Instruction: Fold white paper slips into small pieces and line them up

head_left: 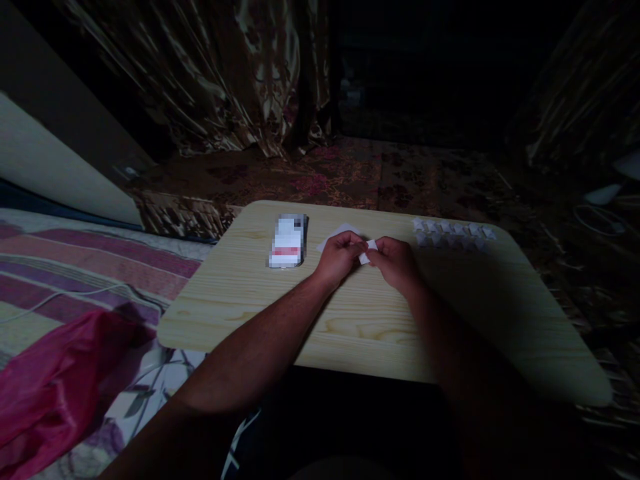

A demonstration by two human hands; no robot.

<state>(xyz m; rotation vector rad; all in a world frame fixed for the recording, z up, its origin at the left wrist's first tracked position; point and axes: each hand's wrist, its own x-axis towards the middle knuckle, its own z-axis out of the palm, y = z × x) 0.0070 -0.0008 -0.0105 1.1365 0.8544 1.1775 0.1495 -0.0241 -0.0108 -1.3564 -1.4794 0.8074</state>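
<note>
Between my two hands is a small white piece of paper (369,252), held above the wooden table (365,327). My left hand (341,256) pinches its left side, and my right hand (397,260) pinches its right side with thumb and fingers. Behind my left hand lies a larger white paper sheet (345,229), partly hidden by that hand. To the right, two rows of small folded white paper pieces (453,232) rest near the table's far edge; their exact shape is hard to make out in the dim light.
A blurred-out phone-like object (287,241) lies at the table's left. Further left are a striped bedspread (165,263), a pink cloth (65,373) and a white cable (65,293). Patterned curtains (250,73) hang beyond the table.
</note>
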